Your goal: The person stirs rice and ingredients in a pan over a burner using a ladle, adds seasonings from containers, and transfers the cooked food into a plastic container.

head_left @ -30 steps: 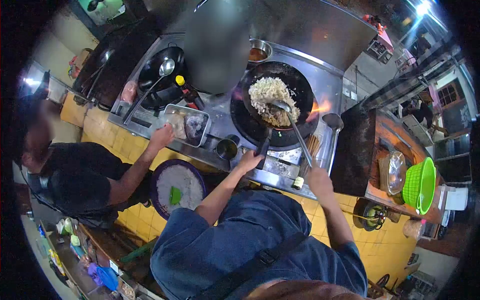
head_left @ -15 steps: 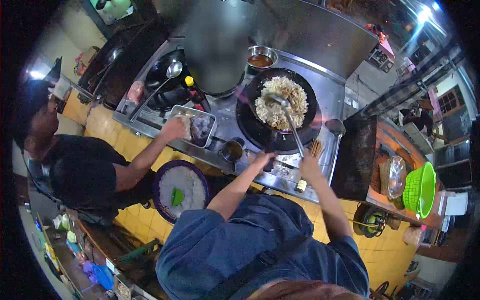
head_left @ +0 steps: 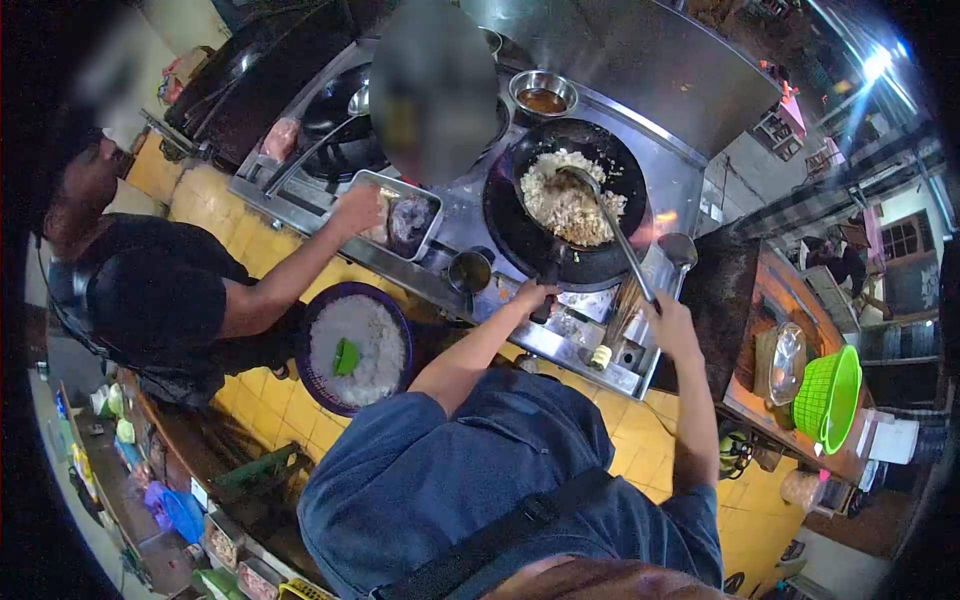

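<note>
My left hand (head_left: 537, 297) is closed round the handle of a black wok (head_left: 625, 165) on the steel stove. Fried rice (head_left: 570, 212), pale with browned patches, lies in the wok's middle and near side. In my right hand (head_left: 674, 328) is the long handle of a metal ladle (head_left: 622, 243). The ladle's bowl rests among the rice. Just left of the wok stands a small dark pot (head_left: 469, 271). A steel bowl of brown liquid (head_left: 543, 94) sits behind the wok.
To my left, a co-worker's hand (head_left: 358, 210) reaches into a metal tray (head_left: 428, 238). Below it stands a purple-rimmed tub of white rice (head_left: 325, 390) with a green scoop (head_left: 346, 356). A second wok (head_left: 340, 95) lies at the back left. A green basket (head_left: 828, 395) stands at right.
My right hand and the ladle handle have swung right. The rice has bunched toward the wok's near side, baring its far wall. The whole view has shifted slightly.
</note>
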Demonstrator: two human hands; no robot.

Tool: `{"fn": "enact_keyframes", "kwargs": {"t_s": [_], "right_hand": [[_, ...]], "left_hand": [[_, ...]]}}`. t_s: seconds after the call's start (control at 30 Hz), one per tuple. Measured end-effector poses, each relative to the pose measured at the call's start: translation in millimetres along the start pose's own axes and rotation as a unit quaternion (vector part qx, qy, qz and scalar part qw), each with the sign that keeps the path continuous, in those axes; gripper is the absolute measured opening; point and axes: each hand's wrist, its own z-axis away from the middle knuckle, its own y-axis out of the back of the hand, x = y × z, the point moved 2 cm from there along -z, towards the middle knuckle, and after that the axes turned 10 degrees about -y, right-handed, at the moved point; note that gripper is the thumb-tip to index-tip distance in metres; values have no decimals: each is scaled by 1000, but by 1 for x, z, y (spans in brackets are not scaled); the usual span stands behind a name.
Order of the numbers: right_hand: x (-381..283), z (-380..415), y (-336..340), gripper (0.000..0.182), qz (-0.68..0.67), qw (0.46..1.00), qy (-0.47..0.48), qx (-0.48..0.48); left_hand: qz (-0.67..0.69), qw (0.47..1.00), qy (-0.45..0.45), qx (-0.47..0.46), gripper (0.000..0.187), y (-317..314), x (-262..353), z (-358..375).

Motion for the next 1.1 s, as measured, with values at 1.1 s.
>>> {"fn": "enact_keyframes", "kwargs": {"t_s": [1.1], "right_hand": [[-48, 85, 13, 47, 82, 986, -77, -123]], "left_hand": [[31, 983, 168, -69, 16, -86, 69, 129]]}}
